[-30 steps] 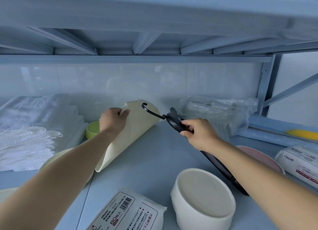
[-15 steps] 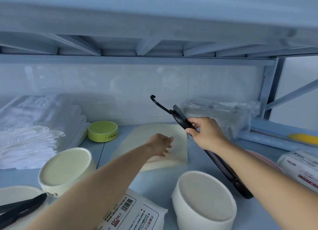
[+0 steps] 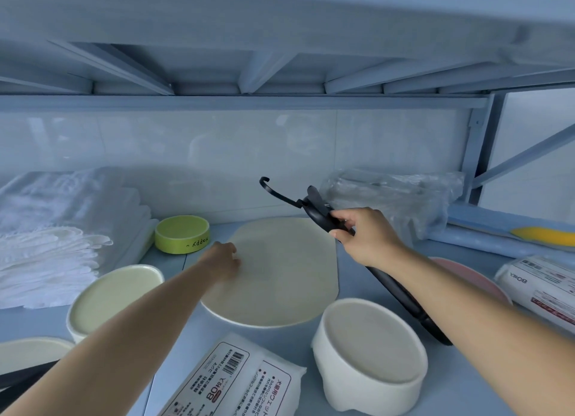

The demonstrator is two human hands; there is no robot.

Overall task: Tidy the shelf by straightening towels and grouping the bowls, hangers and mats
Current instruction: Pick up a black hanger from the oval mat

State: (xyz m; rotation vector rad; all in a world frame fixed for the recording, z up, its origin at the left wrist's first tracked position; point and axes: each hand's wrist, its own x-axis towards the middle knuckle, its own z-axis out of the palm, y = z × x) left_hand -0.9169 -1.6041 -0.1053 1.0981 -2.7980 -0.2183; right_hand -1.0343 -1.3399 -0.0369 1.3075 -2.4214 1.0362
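Nearest me a smooth round white bowl (image 3: 370, 353) sits upside down on the pale blue metal shelf (image 3: 289, 341), beyond it my left hand (image 3: 222, 260) lays relaxed fingers on the flat cream oval mat (image 3: 280, 269), my right hand (image 3: 367, 235) clenches the black hooked hanger (image 3: 320, 216) above the mat's far corner, with glossy white wall tiles (image 3: 217, 154) behind.

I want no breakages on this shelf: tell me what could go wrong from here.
1. The black hangers in the right hand reach down beside the white bowl; swinging them may knock it.
2. Their top end sits close to the plastic bag and could snag it.
3. The left hand rests on the mat; sliding it left might push the green bowl.
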